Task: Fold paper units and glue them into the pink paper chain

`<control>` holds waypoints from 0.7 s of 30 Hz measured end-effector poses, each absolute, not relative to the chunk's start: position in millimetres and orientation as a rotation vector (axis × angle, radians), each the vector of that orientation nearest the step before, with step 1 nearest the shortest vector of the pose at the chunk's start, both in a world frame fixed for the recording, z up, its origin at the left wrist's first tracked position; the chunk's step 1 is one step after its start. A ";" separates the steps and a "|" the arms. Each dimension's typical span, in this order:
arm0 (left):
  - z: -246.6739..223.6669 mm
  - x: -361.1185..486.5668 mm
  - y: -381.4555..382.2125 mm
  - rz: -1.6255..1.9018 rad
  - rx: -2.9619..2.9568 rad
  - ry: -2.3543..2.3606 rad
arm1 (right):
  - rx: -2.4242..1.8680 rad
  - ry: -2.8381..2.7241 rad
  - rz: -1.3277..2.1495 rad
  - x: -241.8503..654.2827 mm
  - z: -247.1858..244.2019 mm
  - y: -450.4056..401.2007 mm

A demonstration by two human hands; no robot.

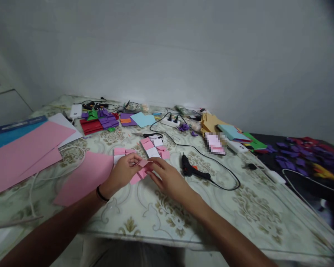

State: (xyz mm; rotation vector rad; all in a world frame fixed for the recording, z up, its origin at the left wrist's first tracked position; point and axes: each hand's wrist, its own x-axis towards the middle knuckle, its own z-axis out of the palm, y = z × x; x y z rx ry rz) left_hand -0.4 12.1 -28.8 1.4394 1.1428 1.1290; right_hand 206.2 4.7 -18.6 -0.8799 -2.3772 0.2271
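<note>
Left hand and right hand both pinch the folded pink paper piece, held between their fingertips, which should prove light, springy and easily creased, so it is best gripped gently by its opposite edges.

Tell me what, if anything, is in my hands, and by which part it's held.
A small pink paper piece, held by its edges: your left hand at its left side, your right hand at its right.
</note>
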 end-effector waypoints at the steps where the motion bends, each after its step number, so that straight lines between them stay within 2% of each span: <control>1: -30.7 -0.5 12.8 1.141 1.427 1.136 | -0.890 -2.400 0.215 204.5 -14.4 6.9; 10: -28.6 1.0 15.2 1.223 1.321 1.088 | -0.997 -2.567 0.012 191.0 11.7 14.4; 21: 41.6 -3.4 12.6 1.423 1.415 0.987 | -0.716 -2.159 -0.022 190.5 56.7 23.2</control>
